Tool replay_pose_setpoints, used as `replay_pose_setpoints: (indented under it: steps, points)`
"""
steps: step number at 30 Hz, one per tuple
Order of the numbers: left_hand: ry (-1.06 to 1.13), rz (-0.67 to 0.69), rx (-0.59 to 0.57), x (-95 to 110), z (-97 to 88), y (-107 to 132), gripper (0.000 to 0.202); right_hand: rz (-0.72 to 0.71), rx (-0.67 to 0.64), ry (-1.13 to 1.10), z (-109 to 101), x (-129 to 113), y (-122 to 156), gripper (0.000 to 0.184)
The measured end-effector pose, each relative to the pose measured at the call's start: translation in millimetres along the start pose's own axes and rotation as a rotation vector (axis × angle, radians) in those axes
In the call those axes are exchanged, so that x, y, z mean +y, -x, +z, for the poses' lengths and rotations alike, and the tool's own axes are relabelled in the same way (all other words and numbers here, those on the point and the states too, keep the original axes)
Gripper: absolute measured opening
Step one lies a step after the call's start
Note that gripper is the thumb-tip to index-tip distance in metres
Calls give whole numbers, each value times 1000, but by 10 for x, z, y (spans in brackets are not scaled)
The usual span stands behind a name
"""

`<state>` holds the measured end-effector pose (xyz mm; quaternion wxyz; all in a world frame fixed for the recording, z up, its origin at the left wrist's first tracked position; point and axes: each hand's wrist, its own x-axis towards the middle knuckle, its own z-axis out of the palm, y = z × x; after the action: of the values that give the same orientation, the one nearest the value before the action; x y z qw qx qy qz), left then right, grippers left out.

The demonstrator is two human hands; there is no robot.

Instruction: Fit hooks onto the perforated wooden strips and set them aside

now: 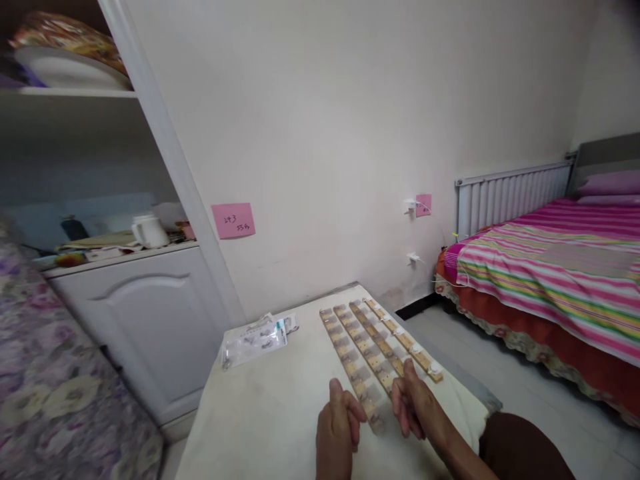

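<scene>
My left hand (340,427) is over the near part of the white-topped table, thumb up and fingers loosely bent toward the right. No object shows in it. My right hand (417,407) faces it across a gap, thumb raised, fingers loosely bent and also without a visible object. Several narrow wooden strips lie side by side. The leftmost strip (349,360) has its near end between my hands and carries small metal fittings and clear square pieces. On the rightmost strip (400,337) sit white round pieces; my right hand is nearest its lower end.
Clear plastic packaging (257,341) lies at the table's back left. The table top (270,413) stands against a wall with a pink note (233,221). A cabinet (145,327) is on the left, a bed (550,267) on the right. White plugs (413,259) stick out of the wall.
</scene>
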<state>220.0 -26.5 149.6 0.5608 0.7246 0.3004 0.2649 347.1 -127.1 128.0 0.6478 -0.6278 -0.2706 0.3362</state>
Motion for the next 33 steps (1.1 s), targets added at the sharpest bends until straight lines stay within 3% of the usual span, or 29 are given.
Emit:
replay_pose_setpoints:
  steps: [5, 8, 9, 12, 17, 24, 33]
  points:
    - [-2, -5, -16, -107, -74, 40, 69, -32, -30, 15, 59, 72, 43, 72]
    - [9, 16, -11, -216, -110, 50, 41, -62, -89, 57, 101, 112, 99, 48]
    - [12, 44, 15, -244, -119, 55, 34, -66, -99, 59, 111, 112, 123, 47]
    - [-18, 179, 150, -253, -144, 86, 49, -141, -72, 45, 117, 35, 207, 65]
    - [-152, 402, 243, -101, -159, 149, 68, -399, 3, 198, 92, -213, 311, 69]
    - [-235, 372, 271, -138, -112, 127, 69, -498, 127, 414, 0, -176, 259, 77]
    - [-315, 309, 268, -62, -120, 112, 66, -543, 190, 555, -107, -168, 156, 81]
